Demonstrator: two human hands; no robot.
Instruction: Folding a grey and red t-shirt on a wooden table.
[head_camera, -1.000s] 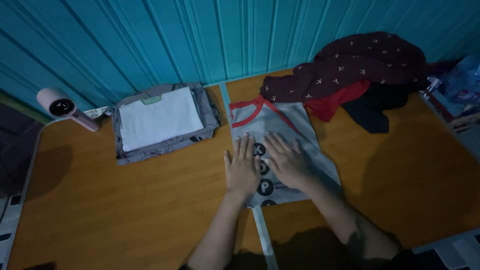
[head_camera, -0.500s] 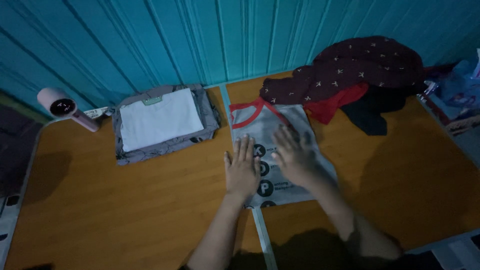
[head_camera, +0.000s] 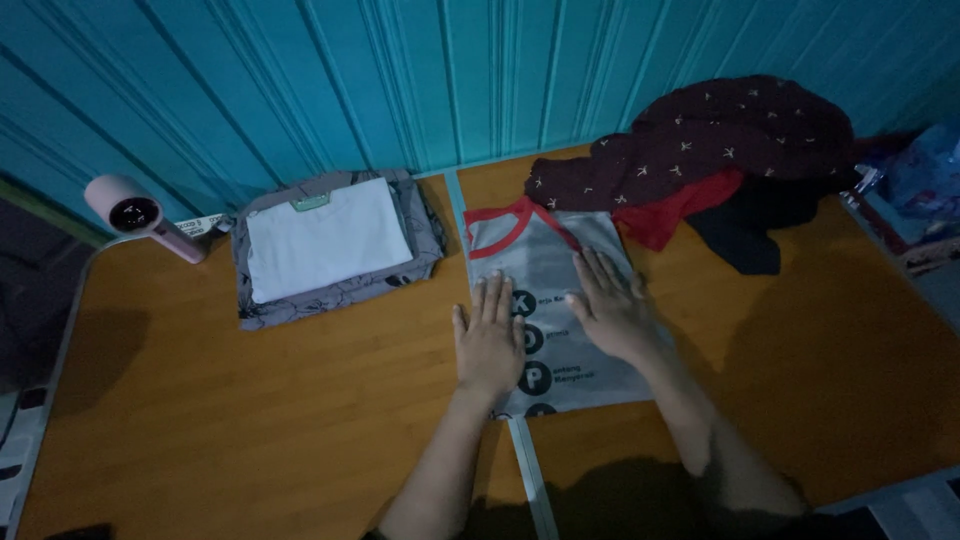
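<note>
Two open palms are laid flat on a folded grey shirt (head_camera: 560, 290) w/ red collar trim, nothing gripped. Left hand (head_camera: 487, 340) is pressed at the shirt's left edge; right hand (head_camera: 610, 305) is set further up, toward the right side. Shirt's long axis runs away from the person, collar end nearer the teal wall (head_camera: 400, 80). It lies mid-table (head_camera: 250, 420), straight ahead. A folded white-on-grey stack (head_camera: 325, 245) sits to the left, a dark clothes heap (head_camera: 720, 150) to the upper right.
</note>
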